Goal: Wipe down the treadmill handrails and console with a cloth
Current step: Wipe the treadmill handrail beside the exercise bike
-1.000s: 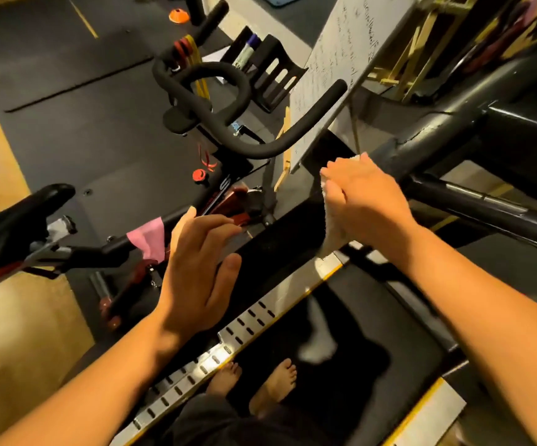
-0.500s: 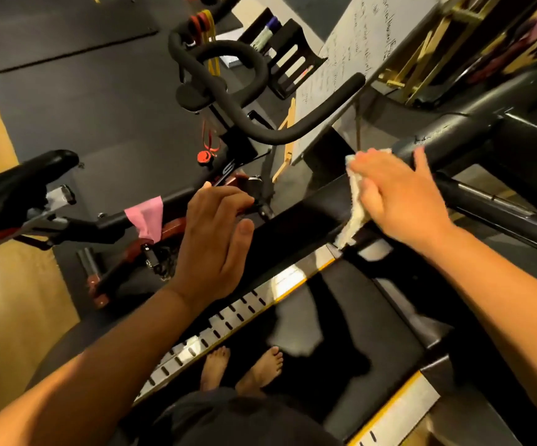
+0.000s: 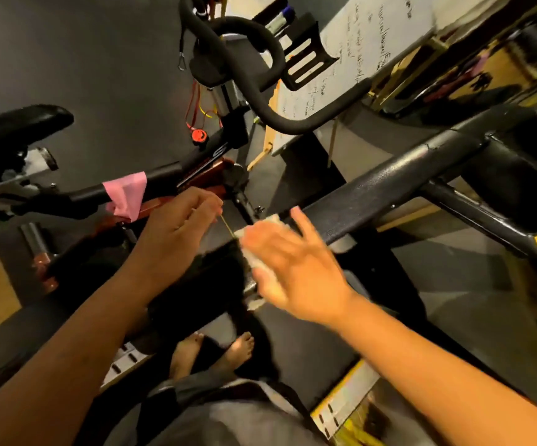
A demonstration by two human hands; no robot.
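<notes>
Right hand [image 3: 296, 262] now lies lower, at the near end of the black handrail [image 3: 389, 185]; half a second ago it pressed higher up on this rail. Its fingers are spread and straight, and the white cloth [image 3: 254, 233] is under the palm and fingers, against the end of the rail. The hand is blurred. Left hand [image 3: 177, 226] was open with loose fingers before; now its fingertips are drawn together and pinch a thin yellowish thread [image 3: 227, 225] that runs to the edge of the cloth. The two hands are nearer to each other than before. Behind the exercise bike [image 3: 260, 101], a black slotted holder [image 3: 305, 56] stands beside the whiteboard [image 3: 357, 43], and markers [image 3: 278, 20] stick out of it.
</notes>
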